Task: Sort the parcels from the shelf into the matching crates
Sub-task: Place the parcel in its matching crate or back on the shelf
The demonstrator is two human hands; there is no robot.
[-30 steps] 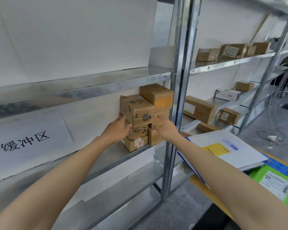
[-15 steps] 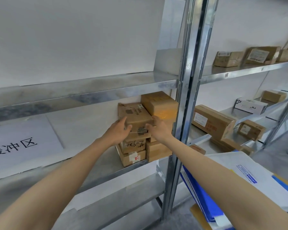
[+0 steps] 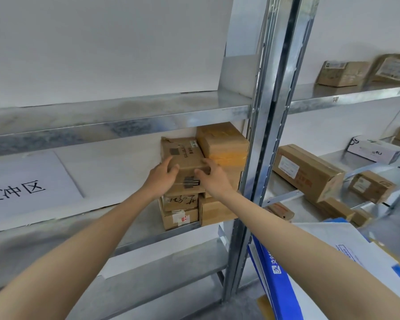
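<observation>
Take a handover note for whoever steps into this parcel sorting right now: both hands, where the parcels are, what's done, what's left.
Left hand: grips the left side of the top parcel.
Right hand: grips its right side.
Parcels: the top parcel sits on two smaller boxes on the middle shelf. A second stack stands beside it, next to the post. Other parcels lie on the shelves to the right.
Done: the parcel is gripped but not yet clear of the shelf.
Left: pull it out and find its crate (none in view), then sort the rest.
</observation>
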